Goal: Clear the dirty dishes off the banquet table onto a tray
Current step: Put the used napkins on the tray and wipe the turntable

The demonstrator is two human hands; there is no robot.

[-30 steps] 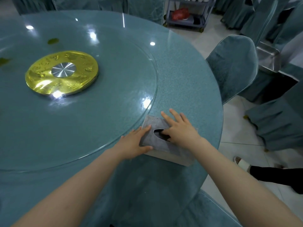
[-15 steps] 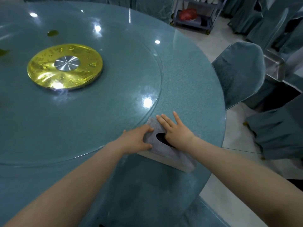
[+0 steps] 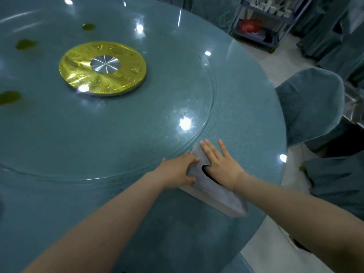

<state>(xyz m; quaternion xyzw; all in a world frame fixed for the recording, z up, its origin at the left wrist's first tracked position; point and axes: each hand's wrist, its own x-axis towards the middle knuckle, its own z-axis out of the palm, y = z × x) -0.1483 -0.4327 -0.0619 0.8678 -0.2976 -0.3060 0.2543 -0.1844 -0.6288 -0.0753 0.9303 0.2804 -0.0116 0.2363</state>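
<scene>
The grey tissue box lies flat on the tabletop, just outside the rim of the glass turntable and close to the tabletop's near edge. The left hand grips the box's left side, thumb curled against the near wall and fingers over the top edge. The right hand rests on the lid with fingers straight and spread — its grip is released, only pressing down beside the dark oval slot.

No dirty dishes or tray show near the box; a few greenish smears sit on the turntable beyond the gold centre disc, and what stands on the cart far past the turntable is too small to tell.

The box looks rigid and fairly light, probably a stiff shell with a matte, cloth-like skin that should not slip — though the glossy tabletop under it would let it slide easily. Its long sides offer the best hold: one hand clasping each side wall, or a single hand spanning the width near the middle, keeping clear of the slot.
</scene>
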